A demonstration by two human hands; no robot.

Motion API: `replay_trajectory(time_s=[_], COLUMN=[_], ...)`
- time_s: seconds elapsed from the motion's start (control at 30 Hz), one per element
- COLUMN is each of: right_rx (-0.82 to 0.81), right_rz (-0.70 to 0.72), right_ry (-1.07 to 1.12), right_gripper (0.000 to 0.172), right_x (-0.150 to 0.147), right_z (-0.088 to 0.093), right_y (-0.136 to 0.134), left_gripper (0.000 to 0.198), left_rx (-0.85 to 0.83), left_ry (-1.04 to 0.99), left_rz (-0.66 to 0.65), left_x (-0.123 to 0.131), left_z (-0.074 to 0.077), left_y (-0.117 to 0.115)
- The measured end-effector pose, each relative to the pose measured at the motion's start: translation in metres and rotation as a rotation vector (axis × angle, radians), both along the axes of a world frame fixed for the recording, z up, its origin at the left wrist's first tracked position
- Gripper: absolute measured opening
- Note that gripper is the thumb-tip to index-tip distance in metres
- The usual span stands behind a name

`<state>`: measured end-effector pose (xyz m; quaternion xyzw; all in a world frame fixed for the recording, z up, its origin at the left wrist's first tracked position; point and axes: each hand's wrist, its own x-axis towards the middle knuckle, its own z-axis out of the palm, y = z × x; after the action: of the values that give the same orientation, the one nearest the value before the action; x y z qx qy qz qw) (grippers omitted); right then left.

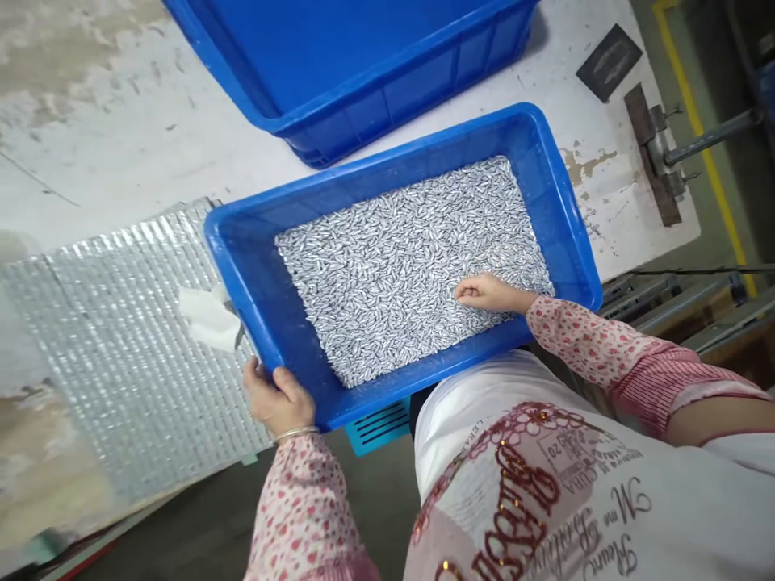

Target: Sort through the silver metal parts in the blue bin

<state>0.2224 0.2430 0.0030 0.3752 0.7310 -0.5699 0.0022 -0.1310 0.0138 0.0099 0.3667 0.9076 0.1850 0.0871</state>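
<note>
A blue plastic bin holds a wide layer of small, silvery, elongated metal pieces. My left hand grips the bin's rim at its near left corner, thumb over the inside and fingers round the outer side. Over the right part of the layer is my right hand, its fingers curled closed just above or against the pieces. Whatever sits inside those fingers is hidden from view.
Beyond the bin stands a larger blue crate. Left of it lie rows of shiny silvery strips with a torn white paper. A metal clamp fixture and a dark square plate are at the table's right end.
</note>
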Motion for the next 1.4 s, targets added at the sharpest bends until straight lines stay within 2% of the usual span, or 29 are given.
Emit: replay_trajectory(time_s=[0.13,0.33,0.57,0.77,0.97,1.17,1.27,1.4], right_rx=[0.083,0.13,0.229,0.262,0.314,0.348,0.368,0.371], right_rz=[0.216,0.425,0.389,0.372,0.333,0.347,0.439,0.633], right_ry=[-0.041,-0.183,-0.328,-0.412,-0.468,-0.508,-0.473,-0.328], right_gripper=[0.018,0.026,0.056,0.07,0.071,0.073,0.069,0.059], right_x=[-0.02,-0.051,-0.078,-0.111,-0.14,-0.16,-0.167,-0.168], right_z=[0.003,0.008,0.011,0.018,0.012,0.005,0.003,0.004], right_y=[-0.007,-0.015,-0.012,-0.001,0.004,0.002,-0.01,-0.032], left_gripper=[0.055,0.056,0.06,0.063,0.062,0.061,0.063,0.067], left_rx=[0.082,0.085,0.028,-0.013,-0.028,-0.068,-0.08,-0.107], left_ry=[-0.005,-0.011,-0.028,-0.024,-0.009,-0.021,-0.032,-0.038], left_rz=[0.017,0.018,0.05,0.068,0.056,0.049,0.063,0.101], left_x=[0.0,-0.006,-0.011,-0.014,-0.014,-0.012,-0.011,-0.012], left_z=[-0.003,-0.007,-0.008,-0.008,-0.007,-0.001,0.001,0.002], left_y=[-0.001,-0.003,-0.005,-0.004,-0.005,-0.002,-0.001,-0.002])
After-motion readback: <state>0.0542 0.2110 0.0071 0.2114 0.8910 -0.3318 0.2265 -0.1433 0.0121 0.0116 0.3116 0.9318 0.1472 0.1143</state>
